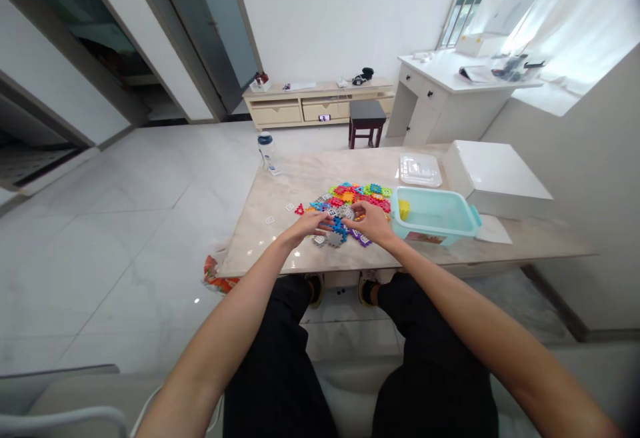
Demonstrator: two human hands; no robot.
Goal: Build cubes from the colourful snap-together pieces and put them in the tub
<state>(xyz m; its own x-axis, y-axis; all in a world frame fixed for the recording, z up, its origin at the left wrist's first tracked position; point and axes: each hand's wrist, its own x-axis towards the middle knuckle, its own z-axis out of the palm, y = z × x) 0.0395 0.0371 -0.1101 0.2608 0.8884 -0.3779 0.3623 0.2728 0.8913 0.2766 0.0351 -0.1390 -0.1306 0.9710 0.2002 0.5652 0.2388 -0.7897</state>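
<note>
Over a pile of colourful plastic interlocking pieces point(360, 196), my two hands work close together. My left hand point(306, 225), palm partly up, holds a small white piece with square holes point(333, 212) at its fingertips. Thumb and index finger of my right hand point(371, 221) close on a grey toothed piece point(348, 212), just right of the white one. Beneath the hands lie blue pieces point(339, 228), a round grey piece point(335, 239) and purple pieces point(363, 240). A red triangular piece point(299, 209) rests left of the pile.
A mint-green bin point(436, 217) with a yellow piece point(404, 209) inside stands right of the pile. Behind it are a clear plastic lid point(420, 170) and a white box point(497, 171). A water bottle point(269, 153) stands at the table's point(250, 241) far left corner.
</note>
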